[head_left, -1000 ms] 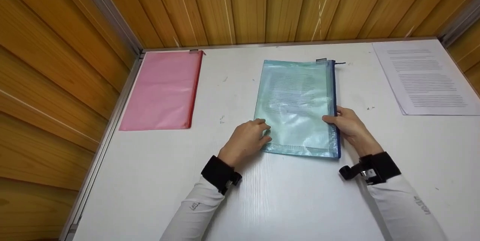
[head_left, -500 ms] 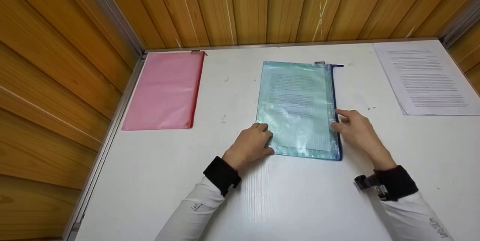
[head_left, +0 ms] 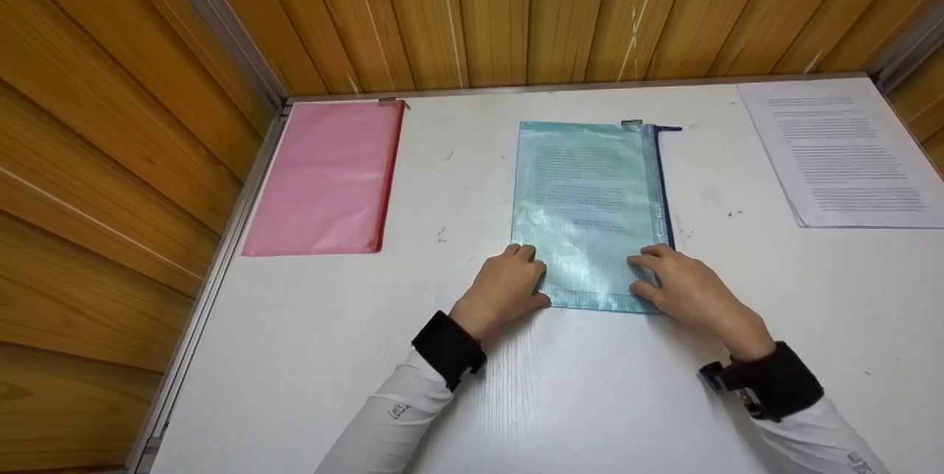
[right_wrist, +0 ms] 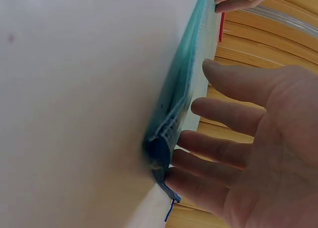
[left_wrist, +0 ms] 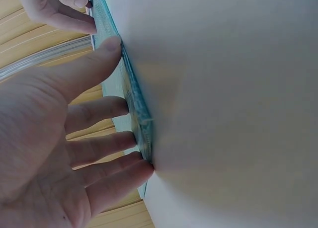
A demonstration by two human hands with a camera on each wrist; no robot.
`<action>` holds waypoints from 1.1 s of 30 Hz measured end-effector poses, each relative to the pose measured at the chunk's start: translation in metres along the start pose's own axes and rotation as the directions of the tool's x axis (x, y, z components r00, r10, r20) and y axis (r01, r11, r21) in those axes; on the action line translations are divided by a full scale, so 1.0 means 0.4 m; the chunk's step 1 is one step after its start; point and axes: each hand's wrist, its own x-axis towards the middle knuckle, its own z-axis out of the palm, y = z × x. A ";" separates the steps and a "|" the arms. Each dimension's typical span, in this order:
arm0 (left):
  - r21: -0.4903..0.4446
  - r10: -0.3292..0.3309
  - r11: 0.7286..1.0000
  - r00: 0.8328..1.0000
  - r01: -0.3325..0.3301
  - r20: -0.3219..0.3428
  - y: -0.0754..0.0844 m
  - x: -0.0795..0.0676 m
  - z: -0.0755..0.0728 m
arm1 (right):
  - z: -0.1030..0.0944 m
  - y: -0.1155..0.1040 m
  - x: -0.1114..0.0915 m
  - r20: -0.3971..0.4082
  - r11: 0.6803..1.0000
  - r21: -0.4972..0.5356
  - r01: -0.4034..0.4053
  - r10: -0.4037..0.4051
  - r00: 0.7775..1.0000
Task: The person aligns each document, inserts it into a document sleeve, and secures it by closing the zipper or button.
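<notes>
A translucent green zip folder (head_left: 582, 253) lies flat in the middle of the head view, with a printed sheet (head_left: 579, 172) showing through it. Its dark blue zipper (head_left: 666, 201) runs down the right side, and a cord pull (head_left: 669, 129) sticks out at the top. My left hand (head_left: 505, 284) rests at the lower left corner, fingertips along the edge, as the left wrist view shows too. With fingers extended, my right hand (head_left: 689, 288) touches the lower right corner. In the right wrist view the folder's corner (right_wrist: 166, 133) bulges slightly, beside my fingertips.
On the white table (head_left: 354, 356), a pink zip folder (head_left: 324, 179) with a red zipper lies at the far left. A stack of printed sheets (head_left: 848, 153) lies at the far right. Wood-look panels (head_left: 487, 17) wall in the back and left.
My right hand has let go of the zipper edge and come down onto the lower right corner. The folder has gone from slightly raised to flat. My left hand has shifted slightly toward the lower edge.
</notes>
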 end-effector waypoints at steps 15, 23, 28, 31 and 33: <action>0.064 0.009 0.998 0.999 -0.011 0.030 0.047 0.049 0.001 | -0.011 0.047 0.011 -0.039 0.998 -0.055 -0.013 0.011 0.999; 0.073 0.009 0.997 0.997 -0.015 0.078 0.063 0.074 -0.001 | -0.019 0.062 0.023 -0.030 0.997 -0.049 -0.065 0.063 0.998; 0.092 0.017 0.995 0.996 -0.025 0.083 0.072 0.086 0.001 | -0.026 0.071 0.029 -0.028 0.994 -0.038 -0.100 0.099 0.995; 0.102 0.024 0.994 0.996 -0.032 0.086 0.076 0.093 0.002 | -0.029 0.076 0.031 -0.030 0.993 -0.029 -0.111 0.110 0.993; 0.104 0.025 0.994 0.996 -0.035 0.090 0.079 0.097 0.002 | -0.031 0.080 0.032 -0.027 0.993 -0.022 -0.117 0.116 0.993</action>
